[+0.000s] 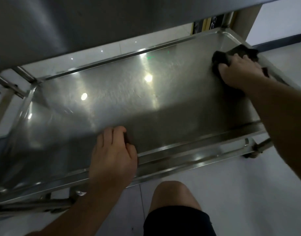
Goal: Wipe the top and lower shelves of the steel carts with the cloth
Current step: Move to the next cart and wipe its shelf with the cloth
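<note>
Bent at the knee point(172, 193) beside the cart, the person braces the left hand point(112, 154), fingers curled over the near rim of the shiny steel lower shelf point(112, 103), seemingly steadying it, while the right hand point(240, 74) clutches the dark crumpled cloth point(235, 51) in its far-right corner.

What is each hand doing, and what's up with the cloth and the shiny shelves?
right hand: grips the cloth, pressing it on the lower shelf near the far right corner.
cloth: dark, bunched under the right hand.
left hand: holds the near rim of the lower shelf, fingers curled over it.
lower shelf: bare steel, shiny with light reflections.
upper shelf: overhead, seen only from below.
knee: bent, near the cart.
</note>
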A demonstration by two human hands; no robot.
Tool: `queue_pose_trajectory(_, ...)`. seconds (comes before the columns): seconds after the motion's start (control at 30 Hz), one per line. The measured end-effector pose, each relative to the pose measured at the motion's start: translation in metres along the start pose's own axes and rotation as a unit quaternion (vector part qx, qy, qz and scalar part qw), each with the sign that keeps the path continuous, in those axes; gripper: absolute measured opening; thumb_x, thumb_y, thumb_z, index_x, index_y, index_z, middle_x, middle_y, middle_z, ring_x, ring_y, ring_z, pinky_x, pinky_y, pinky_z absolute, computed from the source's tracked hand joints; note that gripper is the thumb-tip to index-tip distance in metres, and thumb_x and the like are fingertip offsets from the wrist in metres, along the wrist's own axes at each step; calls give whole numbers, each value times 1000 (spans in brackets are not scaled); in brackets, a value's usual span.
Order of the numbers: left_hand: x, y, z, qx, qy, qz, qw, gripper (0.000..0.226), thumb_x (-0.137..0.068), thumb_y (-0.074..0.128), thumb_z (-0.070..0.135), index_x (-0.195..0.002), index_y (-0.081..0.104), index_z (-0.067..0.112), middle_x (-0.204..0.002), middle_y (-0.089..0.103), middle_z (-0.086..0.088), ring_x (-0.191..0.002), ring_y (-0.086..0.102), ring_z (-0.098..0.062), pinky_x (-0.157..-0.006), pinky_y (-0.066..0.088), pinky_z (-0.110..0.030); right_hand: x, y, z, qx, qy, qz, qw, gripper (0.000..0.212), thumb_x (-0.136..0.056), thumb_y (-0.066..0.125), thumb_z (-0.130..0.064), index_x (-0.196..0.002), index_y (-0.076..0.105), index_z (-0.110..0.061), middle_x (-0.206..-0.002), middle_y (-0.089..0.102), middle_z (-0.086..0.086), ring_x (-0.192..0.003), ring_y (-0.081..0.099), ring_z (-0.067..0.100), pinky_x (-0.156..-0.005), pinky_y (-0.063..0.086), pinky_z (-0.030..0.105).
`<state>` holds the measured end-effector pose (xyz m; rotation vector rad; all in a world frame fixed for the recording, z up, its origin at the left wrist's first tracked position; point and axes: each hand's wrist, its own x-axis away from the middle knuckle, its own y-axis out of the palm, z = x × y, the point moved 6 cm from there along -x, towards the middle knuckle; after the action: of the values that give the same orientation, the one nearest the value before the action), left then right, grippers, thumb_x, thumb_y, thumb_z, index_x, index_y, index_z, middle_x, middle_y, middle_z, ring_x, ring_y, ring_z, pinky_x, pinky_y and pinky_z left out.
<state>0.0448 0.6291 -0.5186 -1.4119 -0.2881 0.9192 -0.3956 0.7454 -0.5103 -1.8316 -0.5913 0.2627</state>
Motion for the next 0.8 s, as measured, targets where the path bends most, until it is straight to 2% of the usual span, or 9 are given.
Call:
queue_pose_trajectory(0.1,-1,0,-1,2,-6,-9,1000,21,-86,50,22,-106,50,24,-102,44,3,-94,43,-22,-79,36,-37,8,25,-80,1,-76,-27,997,69,-101,40,-59,-159,36,-23,-161,38,16,-149,32,40,-121,23,57)
queue_pose_trajectory(0.27,-2,-3,2,13,-12,-26,1000,21,-86,49,21,-107,54,19,-104,49,-2,-96,47,-27,-83,43,-43,69,72,-202,37,-267,-72,960,64,-98,44,-61,-156,42,-35,-162,40,9,-149,37,32,-119,30,44)
queue_pose_trajectory(0.37,-1,-4,2,11,-2,-25,1000,27,-88,44,24,-111,56,16,-106,51,-4,-97,49,-29,-82,47,-46,121,84,-203,29,-367,-108,923,69,-98,43,-66,-160,38,-35,-170,31,-3,-157,26,21,-124,22,40)
queue_pose_trajectory(0.43,1,-6,2,8,-6,-16,1000,33,-89,45,24,-118,57,14,-110,53,-5,-100,50,-30,-83,49,-46,145,82,-172,36,-403,-120,907,75,-95,32,-73,-161,35,-38,-169,27,-15,-157,16,7,-127,14,37)
queue_pose_trajectory(0.5,0,-5,2,2,-16,-22,1000,39,-90,44,25,-125,58,13,-114,54,-6,-103,51,-29,-85,50,-46,143,70,-129,36,-390,-116,913,80,-90,26,-79,-160,34,-42,-168,25,-22,-154,12,-1,-127,12,35)
queue_pose_trajectory(0.57,0,-2,2,-6,-19,-30,999,48,-92,44,26,-134,59,11,-120,55,-8,-107,51,-30,-90,50,-47,118,50,-84,29,-324,-93,941,78,-88,28,-78,-158,37,-43,-166,24,-22,-154,16,2,-124,14,36)
queue_pose_trajectory(0.67,1,0,1,-23,-22,-51,998,56,-95,44,29,-146,57,10,-128,55,-8,-114,51,-30,-96,48,-46,56,28,-39,17,-167,-56,984,62,-100,40,-65,-158,34,-42,-168,30,-1,-153,29,29,-119,26,52)
queue_pose_trajectory(0.73,0,2,1,-26,-23,-71,997,58,-97,42,32,-149,55,12,-130,55,-6,-117,50,-27,-98,47,-43,24,25,-44,20,-75,-39,996,64,-104,40,-63,-161,28,-36,-168,29,11,-151,30,40,-118,29,58)
queue_pose_trajectory(0.8,-1,3,2,-29,-24,-81,996,60,-98,38,35,-151,52,13,-131,54,-4,-118,50,-25,-100,46,-41,11,34,-79,19,-53,-30,998,70,-103,37,-63,-162,28,-27,-168,28,15,-153,26,41,-122,24,58)
